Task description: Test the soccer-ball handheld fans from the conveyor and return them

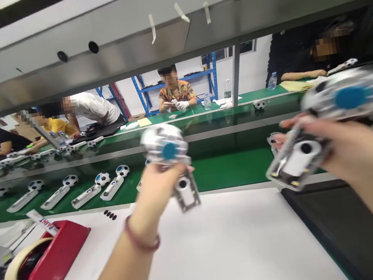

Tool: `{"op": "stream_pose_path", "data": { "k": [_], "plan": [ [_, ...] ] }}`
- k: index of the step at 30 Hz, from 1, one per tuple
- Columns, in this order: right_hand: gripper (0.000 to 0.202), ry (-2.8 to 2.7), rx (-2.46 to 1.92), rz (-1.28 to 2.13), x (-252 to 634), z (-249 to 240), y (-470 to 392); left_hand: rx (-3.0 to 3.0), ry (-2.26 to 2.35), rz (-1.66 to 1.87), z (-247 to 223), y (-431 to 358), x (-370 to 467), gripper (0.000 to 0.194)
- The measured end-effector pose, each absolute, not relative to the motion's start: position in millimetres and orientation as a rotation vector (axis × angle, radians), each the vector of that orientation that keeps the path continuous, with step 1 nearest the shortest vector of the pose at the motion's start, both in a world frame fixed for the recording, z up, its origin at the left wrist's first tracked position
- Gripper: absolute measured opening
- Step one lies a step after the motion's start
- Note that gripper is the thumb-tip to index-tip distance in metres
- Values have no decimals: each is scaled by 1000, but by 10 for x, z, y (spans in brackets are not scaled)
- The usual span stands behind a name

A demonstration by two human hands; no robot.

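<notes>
My left hand (156, 184) is closed around a white handheld device with a soccer-ball head (165, 145), raised over the near edge of the green conveyor. A blue disc shows on its ball, and its handle is open at the lower end, with inner parts visible. At the right, my right hand (335, 138) grips a second soccer-ball device (292, 166); its ball, also with a blue disc, is smeared by motion. Part of another soccer-ball device (273, 138) shows behind my right hand. Both held devices are tilted and apart from each other.
Several similar devices (114, 183) lie along the green conveyor (226, 171). On the white worktop (204, 259) are a red tape dispenser (60, 257), a paint marker (41, 222) and small black discs (110, 214). A black tray (353, 222) lies at right. Co-workers sit opposite.
</notes>
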State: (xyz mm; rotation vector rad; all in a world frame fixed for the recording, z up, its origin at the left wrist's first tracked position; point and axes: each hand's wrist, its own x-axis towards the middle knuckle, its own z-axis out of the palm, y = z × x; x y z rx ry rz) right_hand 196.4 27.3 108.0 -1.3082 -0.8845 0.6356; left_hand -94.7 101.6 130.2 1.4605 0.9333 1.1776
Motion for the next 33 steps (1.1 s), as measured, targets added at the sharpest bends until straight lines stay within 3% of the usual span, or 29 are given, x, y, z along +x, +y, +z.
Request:
{"op": "stream_pose_path", "data": {
  "k": [3,8,10,14,18,20,25,33],
  "plan": [
    [38,-963,-1473,656,1956,924,801,1871,1074,819,964,1501,-279,26],
    [59,-906,-1734,762,2337,493,1347,2007,1248,634,525,2191,80,28],
    [66,-872,-1787,688,2476,373,1374,2093,1370,615,436,2352,-46,34],
    [53,-1001,-1818,551,2447,245,1332,2185,1636,552,333,2563,-548,33],
    [46,-1221,-1711,376,1991,175,1397,2067,1982,451,249,2732,-1129,38],
    [48,-1294,-1585,494,1656,126,1501,1957,2082,363,208,2804,-1359,38],
    [56,-1302,-1572,735,744,-76,1892,1807,1958,211,95,2850,-1590,30],
    [87,-1087,-1782,951,194,-247,2246,1462,1733,423,-103,2539,-1327,28]
  ]
}}
